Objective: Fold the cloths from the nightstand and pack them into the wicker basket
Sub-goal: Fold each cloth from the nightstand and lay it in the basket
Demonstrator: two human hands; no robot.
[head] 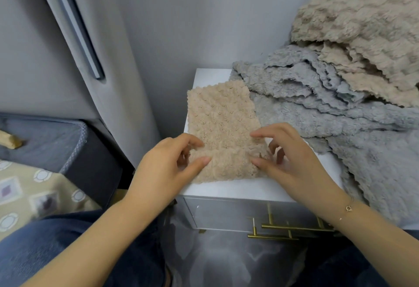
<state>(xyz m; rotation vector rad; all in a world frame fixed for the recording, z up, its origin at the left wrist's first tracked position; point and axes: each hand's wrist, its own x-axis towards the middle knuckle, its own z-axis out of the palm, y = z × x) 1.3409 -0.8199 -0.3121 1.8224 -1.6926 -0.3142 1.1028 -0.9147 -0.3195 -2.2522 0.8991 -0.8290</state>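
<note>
A beige fluffy cloth (222, 116) lies as a narrow strip on the white nightstand (238, 188), its near end turned up into a fold. My left hand (167, 166) pinches the left side of that fold between thumb and fingers. My right hand (288, 157) pinches the right side of the same fold. Behind and to the right, grey cloths (317, 98) lie in a loose heap, with more beige cloths (362, 32) piled on top. No wicker basket is in view.
The nightstand has drawers with brass bar handles (294, 227) below its front edge. A grey curtain (79, 59) hangs at the left, a bed with a patterned sheet (34, 191) beside it. My knees in jeans (56, 248) are at the bottom.
</note>
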